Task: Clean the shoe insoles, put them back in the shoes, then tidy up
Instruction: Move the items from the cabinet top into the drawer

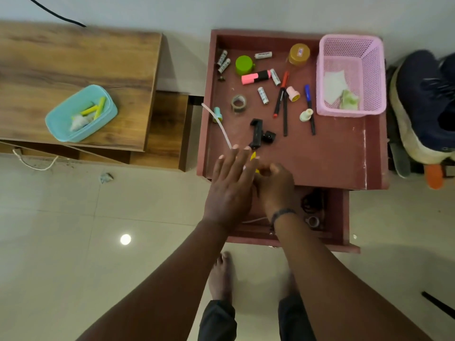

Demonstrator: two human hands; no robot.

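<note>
At the near edge of the red table [344,156], a small yellow object [253,156], judged light and rigid, is pinched by the curled right hand [275,188], the left hand [231,185] flat beside it, fingers straight; the shoes [423,107] stand right of the table.

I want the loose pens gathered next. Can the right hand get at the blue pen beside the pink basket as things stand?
Probably not at once: the right hand is curled round a yellow thing. The blue pen lies uncovered on the red tabletop, with open surface between, so the way looks free once that hand is emptied.
</note>
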